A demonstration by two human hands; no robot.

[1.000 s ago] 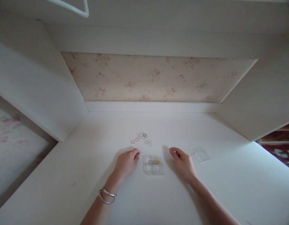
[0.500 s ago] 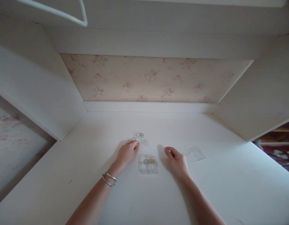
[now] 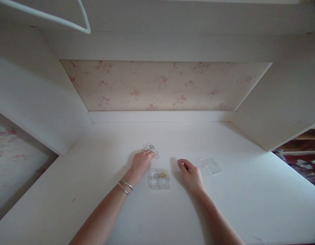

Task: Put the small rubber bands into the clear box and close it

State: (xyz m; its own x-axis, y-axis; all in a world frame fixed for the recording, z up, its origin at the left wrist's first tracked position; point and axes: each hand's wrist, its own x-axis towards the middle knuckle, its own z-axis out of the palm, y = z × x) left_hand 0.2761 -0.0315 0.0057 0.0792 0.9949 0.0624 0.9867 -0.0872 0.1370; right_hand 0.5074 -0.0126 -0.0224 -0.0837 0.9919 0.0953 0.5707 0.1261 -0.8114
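Observation:
My left hand (image 3: pixel 142 161) reaches into a loose group of small thin rings (image 3: pixel 152 147), its fingers bent and pressed together over the nearest ones. Whatever lies under those fingertips is hidden. Just below stands an open clear plastic box (image 3: pixel 159 186) with compartments; silver-grey rings (image 3: pixel 156 176) and yellow rings (image 3: pixel 163 175) lie in separate places inside it. To the right of the box, my right hand (image 3: pixel 192 175) rests on the table with thumb and fingers curled together, nothing visible in them. Beyond it lies a flat clear lid (image 3: pixel 211 165).
The white tabletop (image 3: pixel 116 136) is bounded by side panels (image 3: pixel 282 98) and a back wall with flowered paper (image 3: pixel 147 85). An overhead shelf (image 3: pixel 157 20) juts above. A small dark sliver (image 3: pixel 73 200) lies at left. Several objects fill a shelf (image 3: pixel 305 165) at far right.
My left hand has moved slightly forward and right over the rings, covering some of them. My right hand keeps its pose. The whole view has shifted a little.

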